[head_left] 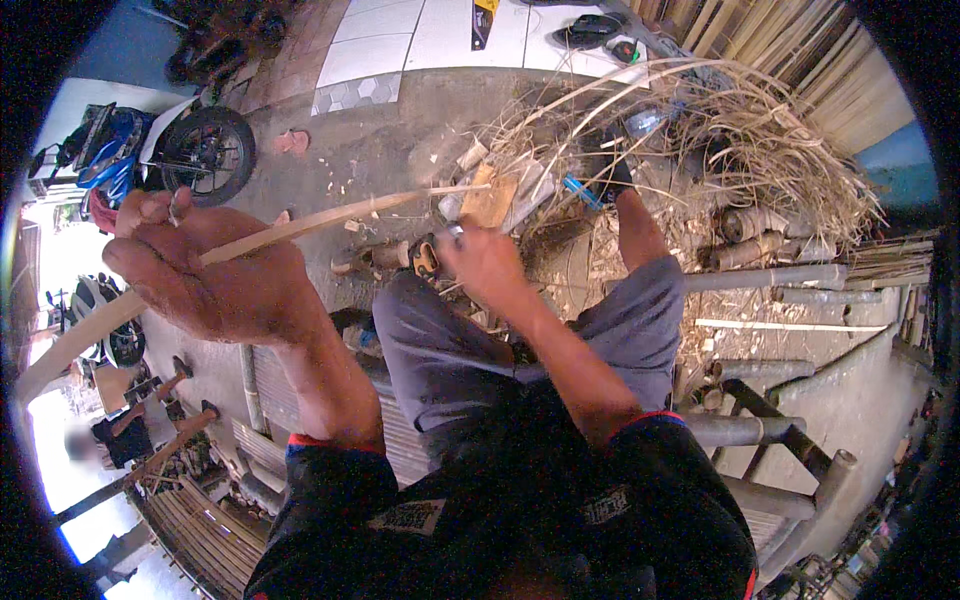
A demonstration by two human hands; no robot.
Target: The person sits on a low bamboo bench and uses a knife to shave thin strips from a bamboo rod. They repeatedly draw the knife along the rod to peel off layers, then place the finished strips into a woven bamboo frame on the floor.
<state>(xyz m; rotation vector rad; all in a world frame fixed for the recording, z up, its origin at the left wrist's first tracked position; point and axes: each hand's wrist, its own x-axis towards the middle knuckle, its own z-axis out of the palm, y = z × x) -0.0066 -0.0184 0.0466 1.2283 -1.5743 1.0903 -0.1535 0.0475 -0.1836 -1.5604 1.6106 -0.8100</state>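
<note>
A long, pale bamboo strip (330, 218) slants across the left half of the view. My left hand (225, 270), raised at the left, is closed around it, and one end runs on past the hand to the lower left. The thin far end reaches over a small tan wooden block (490, 203) on the ground. Just below that end, over my knee, my right hand (485, 265) grips a yellow-and-black tool (425, 257). Fingers and slight blur hide much of this tool, so its exact kind is unclear.
Tangled bamboo shavings (770, 150) heap up at the far right, near stacked bamboo slats (820, 70). Cut bamboo poles (750, 277) and wood chips lie right of my legs. A blue motorcycle (115, 155) stands at the far left. White tiles (430, 40) edge the floor ahead.
</note>
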